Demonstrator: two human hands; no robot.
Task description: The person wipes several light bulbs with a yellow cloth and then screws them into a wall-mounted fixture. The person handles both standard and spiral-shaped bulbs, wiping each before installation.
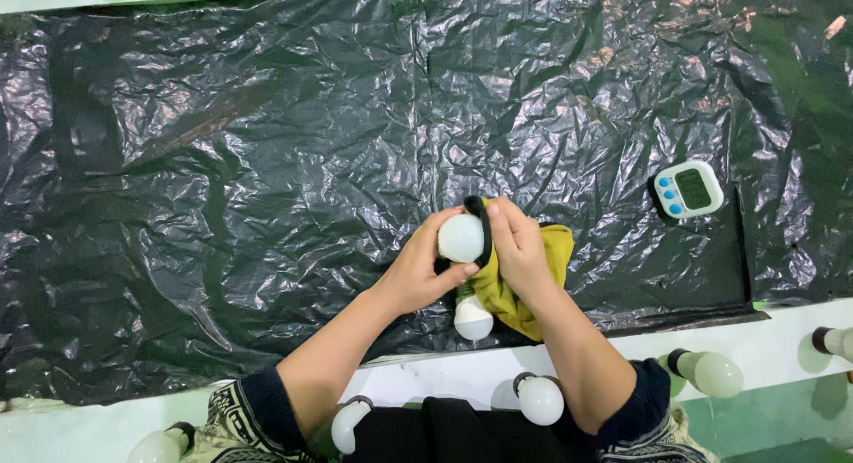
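Left hand [418, 272] gripping one round white bulb with black base [462, 238], right hand [515, 248] clutching one yellow cloth [511, 290], six more white bulbs nearby, one white digital timer [689, 189], crinkled black plastic sheet [222, 161]

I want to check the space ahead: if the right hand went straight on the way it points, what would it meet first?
The right hand points up and left, toward the white bulb it already touches. Past that, probably only the crinkled black plastic sheet; depth is unclear.

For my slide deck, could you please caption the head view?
Left hand holds a white bulb while right hand presses a yellow cloth to it, above black plastic sheeting.
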